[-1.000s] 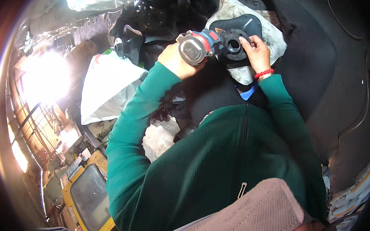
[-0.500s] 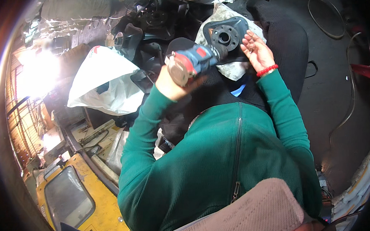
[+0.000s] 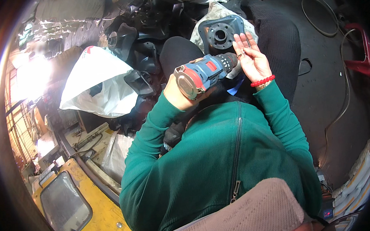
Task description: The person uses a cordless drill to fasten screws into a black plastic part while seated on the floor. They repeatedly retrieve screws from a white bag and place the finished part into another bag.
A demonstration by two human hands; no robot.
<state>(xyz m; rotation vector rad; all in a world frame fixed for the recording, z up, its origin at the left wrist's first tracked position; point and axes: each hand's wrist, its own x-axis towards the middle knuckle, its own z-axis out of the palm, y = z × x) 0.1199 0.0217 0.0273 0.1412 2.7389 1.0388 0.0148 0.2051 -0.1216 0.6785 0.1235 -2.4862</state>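
Observation:
A blue and red cordless drill (image 3: 206,72) is in my left hand (image 3: 179,96), which is wrapped round its grip below the body. Its black chuck points right, close to the fingers of my right hand (image 3: 255,63). That hand is palm up, with a red bead bracelet at the wrist and its fingers partly stretched out. A small metal piece at the thumb and fingers, near the drill's tip, is too small to name surely. Just beyond, a black square part with a round holed hub (image 3: 224,29) rests on a whitish cloth (image 3: 205,11) by my knees.
A white plastic bag (image 3: 95,84) stands open at the left, beside several more black parts (image 3: 147,55). A yellow machine panel with a dark window (image 3: 67,205) is at the lower left. A red frame (image 3: 362,52) and a cable loop (image 3: 320,14) are at the right.
The drill has swung down and right, its chuck moving from the black part's hub to my right hand. My right hand's fingers have drawn closer together, near the drill's tip.

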